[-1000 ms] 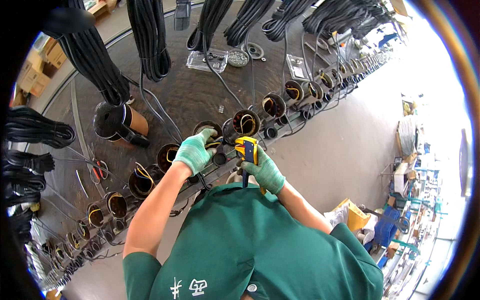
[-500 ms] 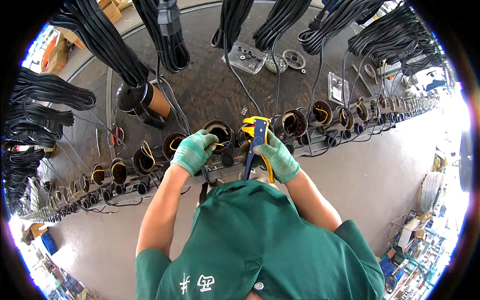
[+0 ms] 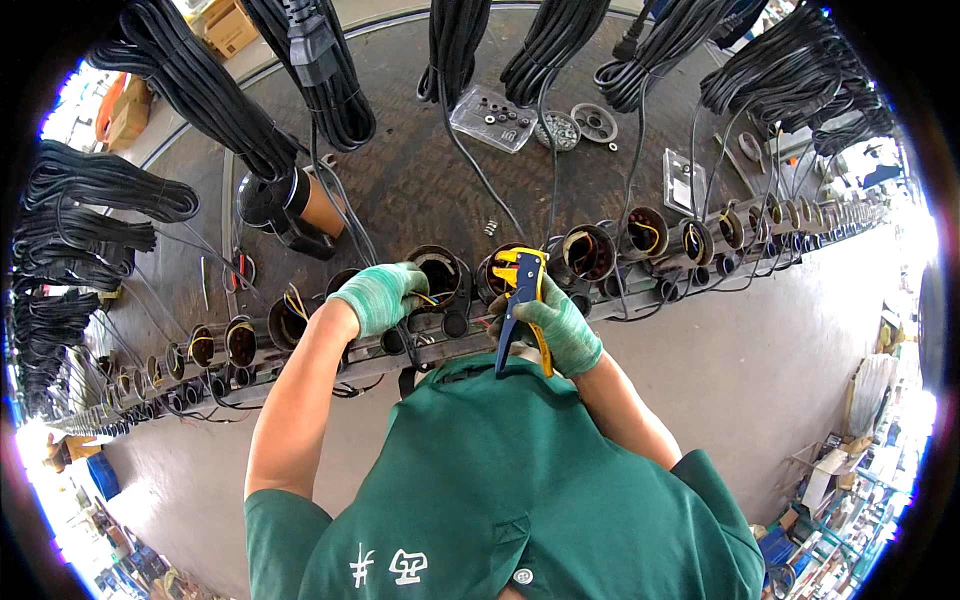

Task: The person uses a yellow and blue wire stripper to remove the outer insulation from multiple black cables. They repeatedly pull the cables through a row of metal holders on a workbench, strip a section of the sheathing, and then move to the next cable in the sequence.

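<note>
Two green-gloved hands worked along the row of dark round housings at the table edge. The right hand (image 3: 562, 328) was wrapped around yellow-and-blue pliers (image 3: 524, 292), which stood in front of one housing (image 3: 487, 282), near the worker's shirt (image 3: 490, 440). Their long axis ran almost straight away from the body, slightly slanted: head toward the table (image 3: 400, 190), stubby yellow jaws facing left, handles spread back toward the shirt. The left hand (image 3: 378, 298) had its fingers drawn close together beside a yellow wire (image 3: 430, 299); whether they pinched it could not be told. The pliers' head hid part of the housing behind, the right palm covered some of the yellow handle, and the left thumb was hard to make out.
</note>
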`<state>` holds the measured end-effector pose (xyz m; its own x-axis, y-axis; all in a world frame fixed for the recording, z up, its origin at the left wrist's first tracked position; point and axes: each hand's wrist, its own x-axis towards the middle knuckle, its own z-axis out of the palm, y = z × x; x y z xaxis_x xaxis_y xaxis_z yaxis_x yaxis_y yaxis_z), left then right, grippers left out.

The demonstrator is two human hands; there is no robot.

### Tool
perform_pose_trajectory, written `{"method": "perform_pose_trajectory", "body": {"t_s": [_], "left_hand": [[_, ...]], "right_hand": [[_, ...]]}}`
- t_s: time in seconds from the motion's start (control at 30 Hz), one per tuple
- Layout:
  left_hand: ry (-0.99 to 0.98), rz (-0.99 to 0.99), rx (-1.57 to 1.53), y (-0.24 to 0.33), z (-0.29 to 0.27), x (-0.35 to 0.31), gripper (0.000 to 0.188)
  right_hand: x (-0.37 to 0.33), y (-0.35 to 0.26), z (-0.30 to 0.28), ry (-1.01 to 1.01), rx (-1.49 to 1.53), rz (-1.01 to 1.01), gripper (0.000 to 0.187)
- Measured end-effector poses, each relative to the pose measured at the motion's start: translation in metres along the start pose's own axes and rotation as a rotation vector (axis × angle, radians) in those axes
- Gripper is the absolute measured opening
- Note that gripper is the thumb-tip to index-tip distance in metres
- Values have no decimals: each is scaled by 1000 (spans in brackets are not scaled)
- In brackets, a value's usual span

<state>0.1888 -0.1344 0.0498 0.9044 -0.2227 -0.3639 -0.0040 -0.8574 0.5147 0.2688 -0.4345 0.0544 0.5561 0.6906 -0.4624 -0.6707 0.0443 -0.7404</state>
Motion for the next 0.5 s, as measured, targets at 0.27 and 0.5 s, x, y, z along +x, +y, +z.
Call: {"method": "perform_pose_trajectory", "body": {"t_s": [0.27,0.5], "left_hand": [[-12,-116,-52,18,5,5,24],[4,-59,-124,9,10,-1,33]], "right_hand": [[7,5,-6,-13,28,-24,68],[7,10,2,-4,71,3,61]]}}
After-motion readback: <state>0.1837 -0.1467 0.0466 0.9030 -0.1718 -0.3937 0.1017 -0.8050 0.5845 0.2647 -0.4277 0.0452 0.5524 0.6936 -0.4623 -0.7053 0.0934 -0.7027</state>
